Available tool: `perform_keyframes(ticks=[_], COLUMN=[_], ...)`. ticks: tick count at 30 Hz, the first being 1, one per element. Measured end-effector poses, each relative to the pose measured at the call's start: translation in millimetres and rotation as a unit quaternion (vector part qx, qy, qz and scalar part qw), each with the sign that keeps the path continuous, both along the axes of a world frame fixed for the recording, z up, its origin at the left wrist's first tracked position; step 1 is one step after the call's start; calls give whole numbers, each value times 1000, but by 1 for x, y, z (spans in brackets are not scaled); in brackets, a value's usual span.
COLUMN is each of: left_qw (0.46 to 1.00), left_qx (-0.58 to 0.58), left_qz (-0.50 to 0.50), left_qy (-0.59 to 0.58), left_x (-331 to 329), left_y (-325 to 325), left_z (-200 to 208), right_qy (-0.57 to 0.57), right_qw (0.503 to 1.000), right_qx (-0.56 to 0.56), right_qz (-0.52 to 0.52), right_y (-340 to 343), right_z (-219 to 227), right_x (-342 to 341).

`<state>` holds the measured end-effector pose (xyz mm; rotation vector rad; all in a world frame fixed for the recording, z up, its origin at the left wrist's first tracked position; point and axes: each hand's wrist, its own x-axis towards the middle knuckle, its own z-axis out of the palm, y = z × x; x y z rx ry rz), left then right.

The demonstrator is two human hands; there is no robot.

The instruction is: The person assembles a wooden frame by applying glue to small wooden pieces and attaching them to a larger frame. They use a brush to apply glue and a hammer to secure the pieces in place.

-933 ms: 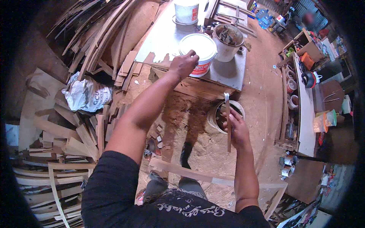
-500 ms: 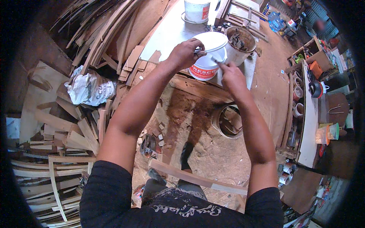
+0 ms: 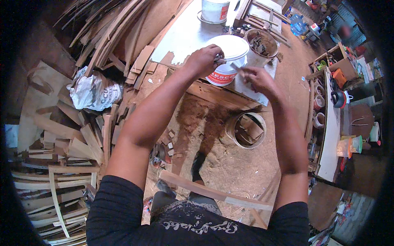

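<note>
A white bucket with a red label (image 3: 221,77) stands at the near edge of the white-topped table. Its white lid (image 3: 227,46) tilts over the bucket's mouth. My left hand (image 3: 204,60) is closed at the lid's left edge, with a small greyish piece showing at the fingertips; its kind is unclear. To the right of the bucket, my right hand (image 3: 257,80) grips a flat-bladed tool like a putty knife (image 3: 237,66), its blade by the bucket's rim. The fingers are slightly blurred.
Beside the white bucket stands a dirty bucket of scraps (image 3: 262,44); another pail (image 3: 214,11) is farther back. A round bin (image 3: 246,130) sits on the floor below. A curved wooden piece (image 3: 213,192) lies across near my legs. Wood offcuts (image 3: 78,135) pile up at left.
My right hand has shifted right and slightly down with its tool, away from the bucket's middle. The left hand and lid have moved only a little.
</note>
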<state>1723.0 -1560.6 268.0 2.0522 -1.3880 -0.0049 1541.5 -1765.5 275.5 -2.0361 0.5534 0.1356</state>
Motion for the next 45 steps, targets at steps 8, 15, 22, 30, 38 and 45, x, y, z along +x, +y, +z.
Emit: perform_keyframes(ticks=[8,15,22,30,38,45], left_qw=[1000,999,999,999,999,999], left_qx=[-10,-49,-39,-5,5,-14], left_qz=[-2,0,12,35,31,39], left_qy=[10,22,26,-1,21,15], left_x=[-1,1,-2,-13,-18,-20], left_y=[1,0,-3,-4,-8,-11], left_z=[3,3,-1,-5,-11,-12], right_qy=[5,29,-36,-65,42,-50], right_qw=[993,868,841,866,997,928], right_qx=[-116,-490,-536,-486,36,-365], right_qz=[17,78,63,97,-49,-51], right_y=[-35,46,57,23,-25,11], right_z=[-8,4,-21,3,-22,-20], right_x=[-3,-10,2,-32,-8,-3])
